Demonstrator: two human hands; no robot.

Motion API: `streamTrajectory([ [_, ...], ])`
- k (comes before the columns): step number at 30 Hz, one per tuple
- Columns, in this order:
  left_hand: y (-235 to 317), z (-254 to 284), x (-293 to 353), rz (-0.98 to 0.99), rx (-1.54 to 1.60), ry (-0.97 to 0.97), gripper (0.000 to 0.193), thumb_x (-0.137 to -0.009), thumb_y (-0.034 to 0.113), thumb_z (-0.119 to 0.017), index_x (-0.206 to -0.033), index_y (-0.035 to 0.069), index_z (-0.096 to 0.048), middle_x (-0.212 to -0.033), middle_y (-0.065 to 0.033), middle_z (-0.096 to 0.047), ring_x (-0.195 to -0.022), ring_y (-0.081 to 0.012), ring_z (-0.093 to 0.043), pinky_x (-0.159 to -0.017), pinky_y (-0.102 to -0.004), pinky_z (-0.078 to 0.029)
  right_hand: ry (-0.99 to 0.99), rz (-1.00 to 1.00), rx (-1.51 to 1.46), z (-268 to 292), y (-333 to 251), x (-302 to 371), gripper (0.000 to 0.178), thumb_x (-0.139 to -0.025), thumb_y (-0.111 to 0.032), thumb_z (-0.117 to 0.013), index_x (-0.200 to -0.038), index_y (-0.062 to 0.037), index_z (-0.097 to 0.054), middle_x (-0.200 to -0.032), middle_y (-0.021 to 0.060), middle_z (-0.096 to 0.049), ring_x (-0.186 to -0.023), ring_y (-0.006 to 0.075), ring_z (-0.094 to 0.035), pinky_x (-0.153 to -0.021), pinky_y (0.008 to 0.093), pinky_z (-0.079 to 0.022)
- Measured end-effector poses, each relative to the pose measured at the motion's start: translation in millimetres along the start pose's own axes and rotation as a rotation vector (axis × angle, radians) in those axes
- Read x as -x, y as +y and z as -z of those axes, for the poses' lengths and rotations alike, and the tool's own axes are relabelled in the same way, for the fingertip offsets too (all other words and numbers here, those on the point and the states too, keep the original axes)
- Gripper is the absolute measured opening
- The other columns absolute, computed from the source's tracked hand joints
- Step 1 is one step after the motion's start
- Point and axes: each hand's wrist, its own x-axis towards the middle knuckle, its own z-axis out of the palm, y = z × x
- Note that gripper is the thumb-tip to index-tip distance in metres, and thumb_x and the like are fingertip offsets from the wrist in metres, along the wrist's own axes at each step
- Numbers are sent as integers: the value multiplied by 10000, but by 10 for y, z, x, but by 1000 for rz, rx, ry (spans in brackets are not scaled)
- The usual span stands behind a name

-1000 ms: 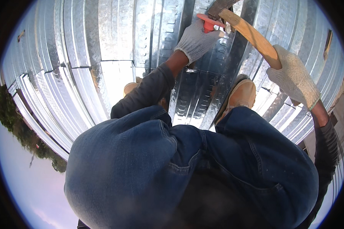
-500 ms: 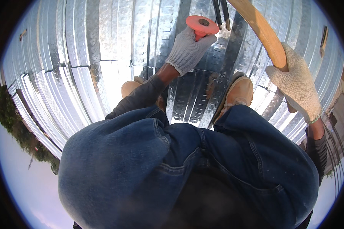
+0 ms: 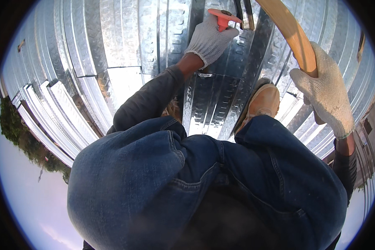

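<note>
My left hand [image 3: 212, 41], in a pale knit glove, is closed around a chisel with a red round hand guard [image 3: 224, 16]. The guard is tilted and seen nearly edge-on; the chisel's lower end is hidden by the glove and cannot be made out. My right hand [image 3: 327, 89], gloved too, grips the lower end of a curved wooden tool handle [image 3: 293, 37]. That handle runs up out of the picture, so the tool's head does not show. Beneath the chisel lies ribbed, shiny metal decking [image 3: 212, 100], dark with shadow between my feet.
My right shoe [image 3: 262, 100] stands on the decking; my left is mostly behind my forearm. Two dark bars [image 3: 243, 12] stick in at the top. Loose metal strips [image 3: 71, 112] lie at the left, trees [image 3: 25, 141] beyond the edge. Cables [image 3: 364, 166] run at the far right.
My left hand has reached a little farther forward, and the chisel's guard has tipped from face-up to nearly edge-on. My right hand with the wooden handle has shifted slightly right.
</note>
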Motion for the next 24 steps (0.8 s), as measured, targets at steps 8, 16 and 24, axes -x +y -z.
streamTrajectory([
  [8,-73,-26,127,-107,88,181,427,-965,455,-787,-1059,41,-747,-784,-50,-727,-711,-174,-743,-680,-355,-591,31,93,9,-53,-45,-65,664,-917,-289,-823,-1500,-34,-636,-848,88,-709,-570,115,-662,-560,288,-570],
  [16,76,41,225,-78,73,203,443,-959,407,-780,-1212,49,-715,-986,-154,-770,-934,-377,-753,-857,-471,-593,110,324,172,14,91,-330,664,-957,-382,-822,-1494,-31,-648,-832,81,-709,-566,110,-651,-557,286,-549],
  [24,-286,-140,-19,-232,-47,251,442,-957,411,-762,-1230,65,-729,-924,-122,-774,-860,-296,-779,-849,-445,-610,227,308,241,325,120,-731,525,-986,-255,-754,-1444,-21,-645,-811,63,-653,-573,140,-651,-507,300,-514],
])
